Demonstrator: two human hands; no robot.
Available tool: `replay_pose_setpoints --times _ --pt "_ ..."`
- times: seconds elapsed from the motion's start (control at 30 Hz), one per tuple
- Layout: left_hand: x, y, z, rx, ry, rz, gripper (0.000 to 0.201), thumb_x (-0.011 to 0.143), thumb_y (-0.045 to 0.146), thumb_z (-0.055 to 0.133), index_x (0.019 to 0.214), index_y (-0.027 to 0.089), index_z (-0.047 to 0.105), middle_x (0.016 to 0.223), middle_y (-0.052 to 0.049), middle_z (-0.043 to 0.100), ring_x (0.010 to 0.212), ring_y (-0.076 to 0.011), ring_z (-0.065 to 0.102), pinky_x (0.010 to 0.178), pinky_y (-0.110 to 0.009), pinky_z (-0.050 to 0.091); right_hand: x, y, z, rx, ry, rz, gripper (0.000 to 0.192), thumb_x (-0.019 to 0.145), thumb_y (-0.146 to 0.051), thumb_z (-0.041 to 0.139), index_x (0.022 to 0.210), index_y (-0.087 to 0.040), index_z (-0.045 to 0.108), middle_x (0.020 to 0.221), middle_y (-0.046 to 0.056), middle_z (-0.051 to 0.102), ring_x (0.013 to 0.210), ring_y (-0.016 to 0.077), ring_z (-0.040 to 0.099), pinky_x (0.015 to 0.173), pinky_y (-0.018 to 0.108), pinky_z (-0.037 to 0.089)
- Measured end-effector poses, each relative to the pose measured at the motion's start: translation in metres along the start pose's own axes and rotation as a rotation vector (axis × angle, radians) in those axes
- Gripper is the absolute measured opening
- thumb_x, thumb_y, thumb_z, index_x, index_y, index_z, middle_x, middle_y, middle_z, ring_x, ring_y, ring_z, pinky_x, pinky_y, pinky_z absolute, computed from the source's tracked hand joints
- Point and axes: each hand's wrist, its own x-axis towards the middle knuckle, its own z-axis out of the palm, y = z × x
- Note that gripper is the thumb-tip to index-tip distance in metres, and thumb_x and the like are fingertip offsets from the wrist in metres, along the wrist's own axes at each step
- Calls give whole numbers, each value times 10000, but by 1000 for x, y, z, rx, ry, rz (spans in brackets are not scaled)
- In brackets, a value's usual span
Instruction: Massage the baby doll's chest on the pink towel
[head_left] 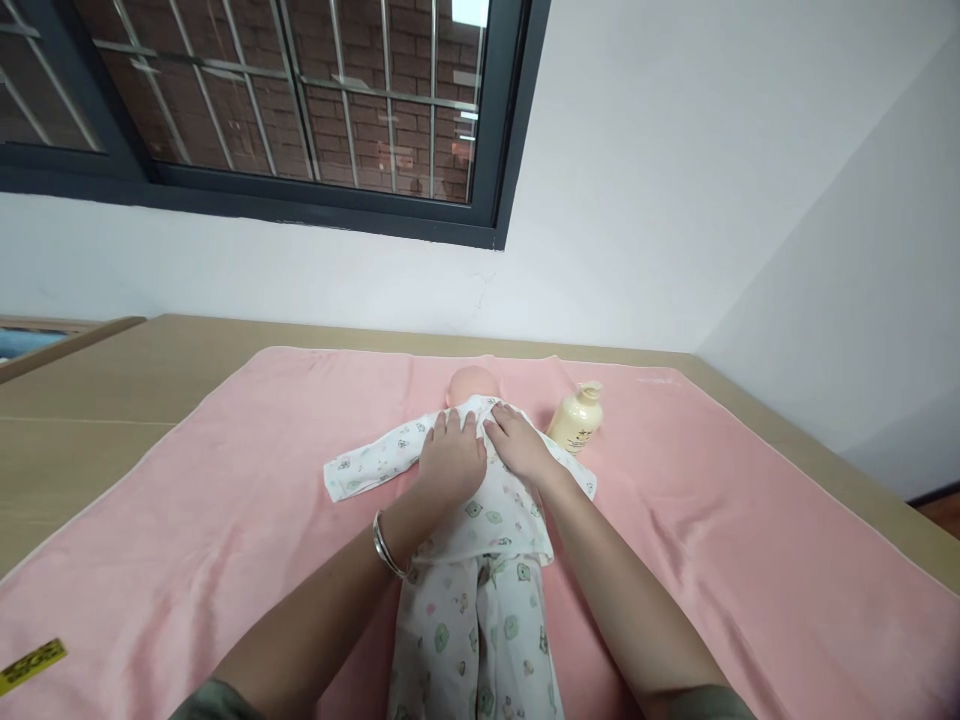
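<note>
A baby doll (472, 385) lies stretched out on a pink blanket (285, 440), its smooth round head away from me. It wears a white printed long-sleeved top (491, 525) and matching trousers (442, 640). My left hand (452, 462), with a silver bangle at the wrist, rests flat on the left upper part of the top, fingers extended. On the right upper part, near the collar, lies my right hand (519, 445), also flat with its fingers out. Both hands are open and hold nothing. Whether the doll is face up or face down I cannot tell.
A cream pump bottle (576, 418) leans or lies by the doll's right-hand sleeve. A yellow label strip (31, 665) is at the lower left on the blanket. Beyond the wooden surface (195, 345) are a white wall (622, 200) and a barred window (315, 110).
</note>
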Motion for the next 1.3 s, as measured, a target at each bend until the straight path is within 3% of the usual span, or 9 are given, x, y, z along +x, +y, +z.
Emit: replay_pose_setpoints --times 0.3,0.47,0.6,0.7,0.9,1.0,1.13,1.3 --pt "23 -28 -12 -117 -103 59 464 996 260 319 1362 86 546 1440 -188 581 1332 -297 537 1120 -460 407 -26 -51 2 -277 24 93 414 1050 -216 370 1355 -26 577 1382 214 588 1332 327 500 1146 398 309" --pt "10 -12 -9 -91 -64 40 537 1006 259 306 1459 6 445 1518 -250 487 1457 -333 408 1173 -501 341 -17 -33 -7 -172 7 105 353 1042 -188 360 1260 -129 632 1277 138 659 1208 256 588 1014 318 409" --pt "6 -10 -20 -143 -150 50 539 993 252 322 1457 16 462 1550 -228 462 1482 -288 390 1216 -435 294 -9 -16 -9 -178 2 63 377 1068 -188 309 1266 -99 617 1359 145 613 1272 251 538 1066 317 362" --pt "14 -19 -27 -203 -218 27 543 992 273 317 1473 64 458 1574 -182 448 1494 -254 377 1221 -401 294 -15 -25 -10 -263 -12 73 387 1065 -203 332 1324 -63 583 1389 185 585 1299 295 518 1079 358 349" --pt "25 -26 -17 -188 -180 -20 542 1011 315 286 1460 68 463 1586 -182 428 1488 -283 379 1215 -433 292 -26 -43 -15 -298 -51 91 289 1021 -199 414 1121 -112 671 1110 167 701 1062 295 645 920 349 433" --pt "15 -18 -11 -100 -121 -12 540 1022 304 284 1472 48 439 1556 -210 459 1485 -316 377 1198 -474 309 -17 -28 -13 -168 -34 83 322 1060 -236 366 1126 -137 665 1189 143 687 1112 268 626 931 324 440" --pt "2 -11 -17 10 -116 114 516 1023 271 302 1448 22 455 1522 -254 479 1465 -325 409 1184 -486 334 -4 -4 -5 -90 -4 10 369 1083 -263 358 1303 -87 595 1420 167 564 1315 249 504 1101 318 352" --pt "7 -20 -30 -74 -201 93 492 1007 272 333 1438 94 490 1537 -185 495 1455 -275 436 1184 -426 352 -10 -16 0 -172 -38 82 496 1084 -277 331 1495 -22 440 1545 194 428 1443 300 377 1201 394 245"
